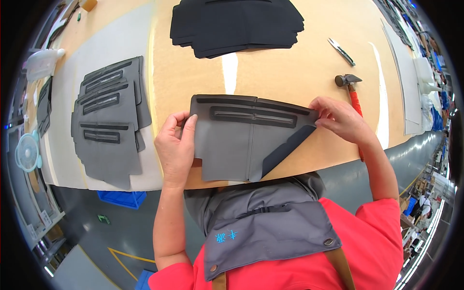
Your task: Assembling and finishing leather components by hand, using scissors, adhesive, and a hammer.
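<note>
A grey fabric panel (pixel 226 145) with black strips and a long slot along its top lies at the near edge of the table. My left hand (pixel 177 140) pinches its left edge between thumb and fingers. At the upper right corner, my right hand (pixel 336 117) grips the panel with its fingertips. The lower right part of the panel is folded over, showing a dark navy underside (pixel 288 151). Just right of my right hand lies a hammer (pixel 354 99) with a red handle, partly hidden behind my wrist.
A stack of black fabric panels (pixel 237 26) lies at the far middle of the table (pixel 193 72). Several finished-looking grey panels (pixel 108 150) overlap at the left. Small pliers-like snips (pixel 342 52) lie beyond the hammer. A blue crate (pixel 122 198) stands below the table edge.
</note>
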Motion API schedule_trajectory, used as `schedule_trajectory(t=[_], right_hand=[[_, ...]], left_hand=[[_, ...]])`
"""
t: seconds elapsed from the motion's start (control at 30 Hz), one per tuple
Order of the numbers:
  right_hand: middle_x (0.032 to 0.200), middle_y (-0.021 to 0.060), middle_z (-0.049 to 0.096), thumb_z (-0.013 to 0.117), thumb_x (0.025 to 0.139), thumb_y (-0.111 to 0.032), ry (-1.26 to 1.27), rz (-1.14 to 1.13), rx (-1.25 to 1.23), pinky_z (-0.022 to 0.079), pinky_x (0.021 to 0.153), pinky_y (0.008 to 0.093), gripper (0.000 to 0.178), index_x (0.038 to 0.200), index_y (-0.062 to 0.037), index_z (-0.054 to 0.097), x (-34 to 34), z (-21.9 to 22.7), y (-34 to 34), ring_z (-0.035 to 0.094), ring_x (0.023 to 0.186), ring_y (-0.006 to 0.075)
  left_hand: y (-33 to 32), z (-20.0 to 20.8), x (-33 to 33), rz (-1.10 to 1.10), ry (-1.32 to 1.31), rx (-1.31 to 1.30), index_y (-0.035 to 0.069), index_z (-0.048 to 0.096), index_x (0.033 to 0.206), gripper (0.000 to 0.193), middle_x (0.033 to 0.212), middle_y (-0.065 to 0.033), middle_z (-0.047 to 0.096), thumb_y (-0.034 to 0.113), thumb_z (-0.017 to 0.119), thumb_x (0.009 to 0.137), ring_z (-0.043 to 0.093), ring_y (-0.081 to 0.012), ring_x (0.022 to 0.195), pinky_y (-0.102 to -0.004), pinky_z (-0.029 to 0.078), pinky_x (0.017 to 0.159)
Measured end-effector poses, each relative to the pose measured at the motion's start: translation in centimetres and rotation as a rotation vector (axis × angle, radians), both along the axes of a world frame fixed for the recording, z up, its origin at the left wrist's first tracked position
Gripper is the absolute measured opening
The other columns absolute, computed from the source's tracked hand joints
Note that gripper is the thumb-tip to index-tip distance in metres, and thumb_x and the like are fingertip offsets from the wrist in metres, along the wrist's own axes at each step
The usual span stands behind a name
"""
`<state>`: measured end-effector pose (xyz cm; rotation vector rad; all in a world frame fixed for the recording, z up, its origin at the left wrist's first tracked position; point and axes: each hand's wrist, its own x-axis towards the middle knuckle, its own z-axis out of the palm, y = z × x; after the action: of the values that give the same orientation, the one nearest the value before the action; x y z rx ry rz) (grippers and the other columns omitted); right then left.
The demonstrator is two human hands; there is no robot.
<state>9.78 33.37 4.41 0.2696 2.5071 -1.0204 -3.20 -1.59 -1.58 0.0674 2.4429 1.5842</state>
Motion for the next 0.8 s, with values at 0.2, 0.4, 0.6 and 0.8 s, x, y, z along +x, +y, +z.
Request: schedule_trajectory(t=[0.2,0.4,0.6,0.8], right_hand=[[0.112,0.0077,0.066,0.073,0.094,-0.026,0.351,0.072,0.054,0.051,0.088,0.0358,0.031,0.118,-0.0077,0.066,-4.2,1.2,-2.7,0.063,0.103,0.0232],[0.101,0.0148,0.071,0.073,0.092,-0.022,0.412,0.228,-0.225,0.053,0.086,0.0434,0.024,0.105,-0.0026,0.068,-11.4,-4.0,-10.3,0.067,0.097,0.0338],[0.097,0.0130,0.069,0.074,0.092,-0.015,0.378,0.142,-0.183,0.055,0.077,0.0367,0.019,0.103,-0.0004,0.069,-11.0,-4.9,-11.4,0.068,0.082,0.0288],[0.095,0.0129,0.067,0.072,0.091,-0.009,0.603,0.143,-0.125,0.055,0.077,0.0370,0.013,0.102,-0.0010,0.070,-11.0,-6.2,-12.3,0.067,0.086,0.0283]], left_hand=[[0.0,0.4,-0.2,-0.108,0.109,-0.149,-0.003,0.070,0.103,0.017,0.091,-0.0093,0.073,0.012,0.073,0.095,0.067,-0.0167,0.082,-0.0305,0.054,0.077],[0.3,0.3,0.2,-0.086,0.113,-0.120,0.000,0.069,0.102,0.015,0.092,-0.0113,0.070,0.011,0.074,0.093,0.067,-0.0232,0.085,-0.0342,0.053,0.078],[1.0,0.6,0.6,-0.312,0.799,-0.387,0.003,0.071,0.112,0.026,0.105,-0.0103,0.067,0.006,0.076,0.087,0.061,-0.0310,0.100,-0.0409,0.049,0.089],[1.0,-1.1,0.7,-0.407,0.821,-0.500,0.002,0.070,0.123,0.036,0.119,-0.0078,0.066,0.008,0.074,0.088,0.061,-0.0261,0.106,-0.0393,0.049,0.090]])
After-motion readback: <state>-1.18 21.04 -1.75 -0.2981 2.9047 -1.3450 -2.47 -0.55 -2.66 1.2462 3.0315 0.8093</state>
